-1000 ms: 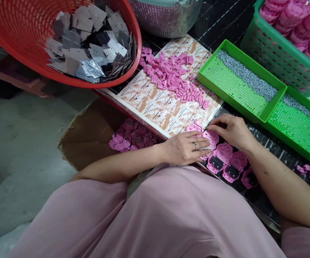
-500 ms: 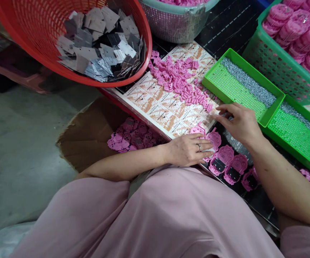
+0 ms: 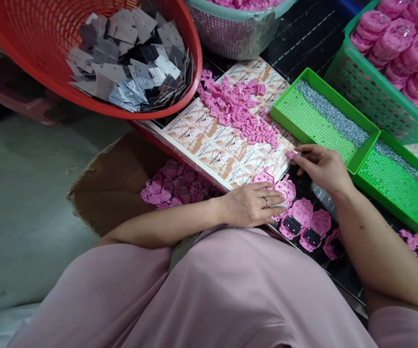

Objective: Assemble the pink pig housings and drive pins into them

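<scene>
My left hand [image 3: 254, 205] lies flat, fingers stretched over pink plastic housings [image 3: 285, 189] at the table's near edge. Its fingers cover part of these housings. A small pink plastic part [image 3: 291, 154] is pinched between the thumb and fingertips of my right hand [image 3: 323, 166], just above the board's right corner. More pink housings with black plates [image 3: 312, 236] stand in a row to the right of my left hand. Beyond both hands, small pink parts [image 3: 239, 108] are heaped on the patterned board [image 3: 209, 145].
A red basket [image 3: 122, 108] of metal plates stands at the left. Green trays [image 3: 361, 166] of small metal pieces, probably screws, lie to the right. Behind them is a green basket [image 3: 368, 87] of pink assemblies. A cardboard box [image 3: 100, 188] with pink pieces sits below the table edge.
My right hand has drawn slightly back from the edge of the heap, and a small pink part now shows in its fingertips. My left hand stays on the housings.
</scene>
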### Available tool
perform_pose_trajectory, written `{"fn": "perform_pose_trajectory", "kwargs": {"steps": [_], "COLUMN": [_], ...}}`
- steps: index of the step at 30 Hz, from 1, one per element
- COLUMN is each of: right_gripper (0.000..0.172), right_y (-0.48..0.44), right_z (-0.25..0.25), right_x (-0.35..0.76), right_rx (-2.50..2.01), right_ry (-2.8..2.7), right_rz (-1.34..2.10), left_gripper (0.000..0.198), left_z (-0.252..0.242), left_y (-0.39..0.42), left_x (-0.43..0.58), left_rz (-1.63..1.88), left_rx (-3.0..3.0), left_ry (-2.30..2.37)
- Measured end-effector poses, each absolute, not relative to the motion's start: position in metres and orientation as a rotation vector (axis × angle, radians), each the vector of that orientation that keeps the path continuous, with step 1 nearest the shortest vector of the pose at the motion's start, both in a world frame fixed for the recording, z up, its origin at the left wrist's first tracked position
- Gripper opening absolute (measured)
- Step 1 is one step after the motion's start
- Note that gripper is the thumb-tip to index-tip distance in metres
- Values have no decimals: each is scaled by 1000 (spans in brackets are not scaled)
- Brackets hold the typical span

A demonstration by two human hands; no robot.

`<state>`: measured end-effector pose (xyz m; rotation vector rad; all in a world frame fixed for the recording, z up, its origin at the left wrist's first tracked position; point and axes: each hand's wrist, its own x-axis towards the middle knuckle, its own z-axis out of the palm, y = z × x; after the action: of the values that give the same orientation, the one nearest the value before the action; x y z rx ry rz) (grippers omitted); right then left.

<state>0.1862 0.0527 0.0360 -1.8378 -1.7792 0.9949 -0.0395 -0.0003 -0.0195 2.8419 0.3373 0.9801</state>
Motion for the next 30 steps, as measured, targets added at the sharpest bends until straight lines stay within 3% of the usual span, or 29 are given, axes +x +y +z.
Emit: {"fn": "perform_pose_trajectory", "kwargs": {"steps": [7,11,15,23,30], "right_gripper": [35,29,41,31,30], "right_y": [45,40,39,44,29], "right_z": [37,42,45,41,36], "right_x": [195,203,202,204,192], "right_rx": [-1898,-1685,-1486,-1631,-1608], "right_ry": [-2092,-2360,-2683,-2712,-2395], "right_rz": [580,302,129,37,73], "left_gripper": [28,28,27,28,31], "left_z": [-20,-20,-19,-17,-17], "left_y": [-1,-1,0,-1,-1], "left_x": [-40,-40,-39,-40,-39], "left_rz": [972,977,1016,955,896], "left_rx": [2831,2829,2830,2843,2851], "left_ry": [351,345,326,366,352]}}
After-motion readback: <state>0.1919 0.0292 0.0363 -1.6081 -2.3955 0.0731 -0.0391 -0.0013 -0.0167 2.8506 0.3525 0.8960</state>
